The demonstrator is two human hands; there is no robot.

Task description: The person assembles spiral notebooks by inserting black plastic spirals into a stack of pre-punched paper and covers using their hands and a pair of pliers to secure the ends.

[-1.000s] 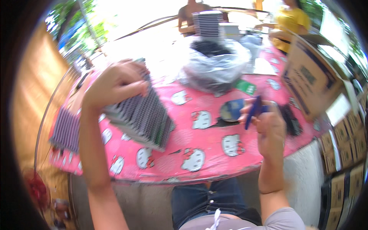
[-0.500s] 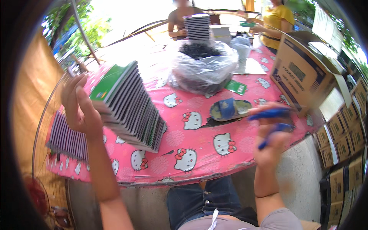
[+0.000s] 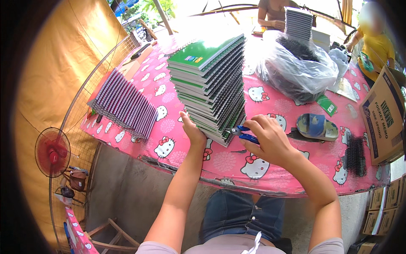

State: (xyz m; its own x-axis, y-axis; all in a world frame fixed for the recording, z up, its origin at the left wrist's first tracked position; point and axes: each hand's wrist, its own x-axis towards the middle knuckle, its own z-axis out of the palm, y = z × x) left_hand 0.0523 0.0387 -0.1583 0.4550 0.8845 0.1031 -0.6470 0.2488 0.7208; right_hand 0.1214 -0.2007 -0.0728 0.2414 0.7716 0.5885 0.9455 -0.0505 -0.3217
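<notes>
Right hand [image 3: 269, 139] clamped on pliers [image 3: 248, 138]; left hand [image 3: 194, 132] spread beside green notebooks [image 3: 211, 82] — carton [image 3: 384, 120] bears dark lettering.

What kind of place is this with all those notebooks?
Probably a small, half-open notebook workshop: a tall stack of green spiral notebooks stands on the pink table, black coils lie at the right, and a cardboard box stands beside them.
</notes>
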